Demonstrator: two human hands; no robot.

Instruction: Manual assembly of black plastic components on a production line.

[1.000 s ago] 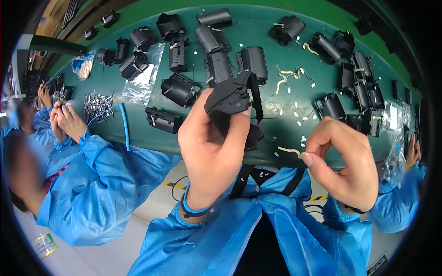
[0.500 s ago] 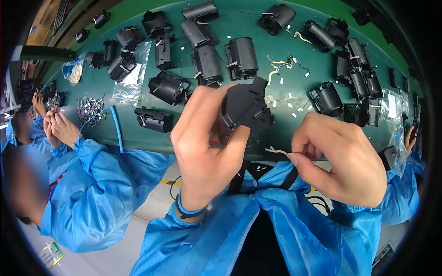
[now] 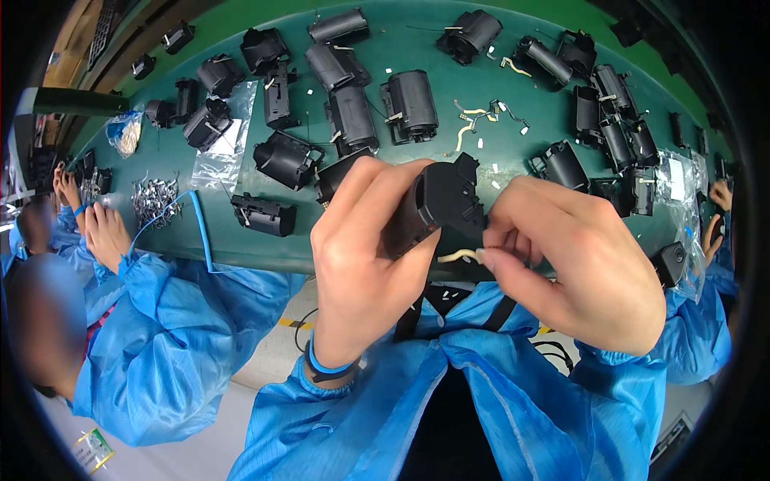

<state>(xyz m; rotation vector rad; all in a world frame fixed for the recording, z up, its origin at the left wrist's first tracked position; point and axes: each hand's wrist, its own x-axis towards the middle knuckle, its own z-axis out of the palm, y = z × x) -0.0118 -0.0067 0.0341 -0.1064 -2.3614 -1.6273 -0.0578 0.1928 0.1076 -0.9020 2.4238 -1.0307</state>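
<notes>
My left hand (image 3: 357, 240) is wrapped round a black plastic housing (image 3: 445, 196), its moulded end face turned up and to the right, above the table's near edge. Between the thumb and fingertips of my right hand (image 3: 569, 248) is a thin cream flex cable (image 3: 459, 256), its free end pointing left below the housing. My right fingertips are close by the housing's right side; whether they touch it I cannot tell. More flex cables (image 3: 481, 115) lie in a loose group on the green table (image 3: 321, 250) beyond my hands.
Many black housings (image 3: 411, 104) stand over the table. On the left are a pile of small metal parts (image 3: 156, 200), a blue coiled cord (image 3: 200, 228) and a clear plastic bag (image 3: 228, 152). A co-worker in a blue smock (image 3: 168, 337) sits close on my left; others work farther off.
My right hand has moved left with the flex cable, up to the housing. The housing has turned in my left hand and shifted slightly lower.
</notes>
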